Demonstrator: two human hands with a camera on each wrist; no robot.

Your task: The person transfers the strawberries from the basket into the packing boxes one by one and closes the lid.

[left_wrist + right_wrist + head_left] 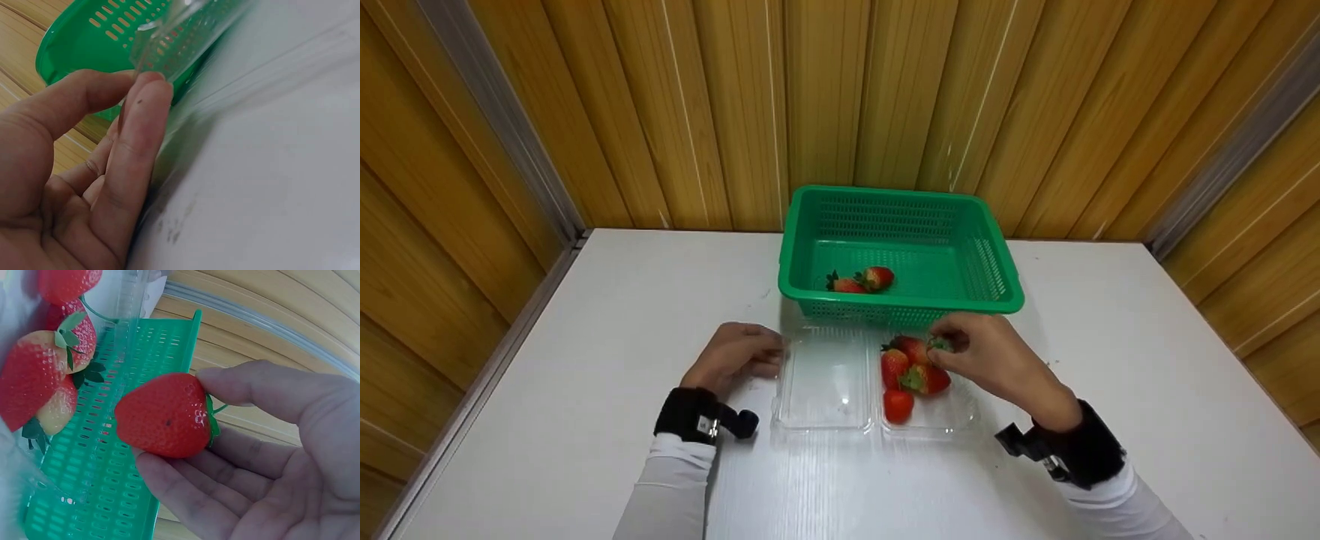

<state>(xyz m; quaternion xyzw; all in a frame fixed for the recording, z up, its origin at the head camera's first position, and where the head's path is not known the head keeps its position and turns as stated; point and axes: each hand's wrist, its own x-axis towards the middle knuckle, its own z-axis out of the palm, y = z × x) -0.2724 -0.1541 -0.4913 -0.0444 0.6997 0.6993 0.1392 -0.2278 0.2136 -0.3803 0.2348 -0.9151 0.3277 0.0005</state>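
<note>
A clear plastic clamshell box lies opened out, its left half [826, 386] bare inside and its right half [934, 421] holding several strawberries [895, 367]. At the outer left edge, my left hand [739, 352] pinches the thin plastic rim [147, 56] between thumb and fingertips. My right hand [990, 356] is over the far right part of the box and holds one red strawberry [163, 416] between thumb and fingers. That berry's green leaf cap faces the palm in the right wrist view; in the head view the hand mostly hides it.
Right behind the box stands a green perforated basket [901, 301], with two strawberries [877, 277] inside near its front wall. All of this is on a white table [607, 337]. Wood-look panels [840, 90] rise along the table's back and sides.
</note>
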